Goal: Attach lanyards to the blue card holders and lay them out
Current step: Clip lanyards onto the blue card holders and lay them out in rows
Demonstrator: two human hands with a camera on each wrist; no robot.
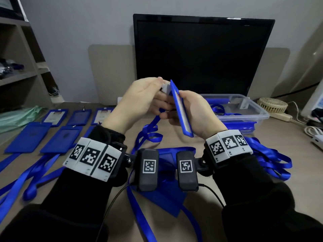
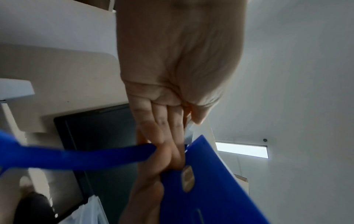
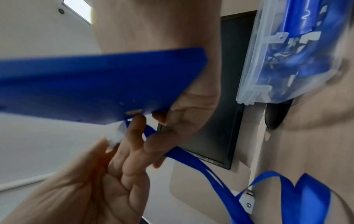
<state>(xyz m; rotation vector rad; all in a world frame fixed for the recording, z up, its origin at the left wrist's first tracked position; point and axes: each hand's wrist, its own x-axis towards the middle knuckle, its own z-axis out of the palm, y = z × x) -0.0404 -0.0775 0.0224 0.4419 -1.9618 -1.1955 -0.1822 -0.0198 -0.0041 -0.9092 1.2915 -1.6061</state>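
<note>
A: What is being held, and by which hand?

B: A blue card holder is gripped edge-on in the right hand, raised above the bench in front of the dark monitor. The white clip at the end of a blue lanyard is pinched between thumb and fingers of the left hand, with the strap trailing down to the bench.

A: How close is the clip to the holder?

B: In the right wrist view the clip is seen just beside the slot at the holder's top edge; whether it has already been passed through cannot be told.

A: How should the step be done well?

B: It is judged that the holder should be kept steady with the slotted edge turned toward the clip, the clip fed squarely through the slot, and its closure checked before release. The loose strap should be kept from snagging on the other lanyards lying at the right.

A: And afterwards?

B: Finished holders are laid in rows at the left of the bench, so a free place beside them would likely be used. More supplies are seen in the clear plastic box at the back right.
</note>
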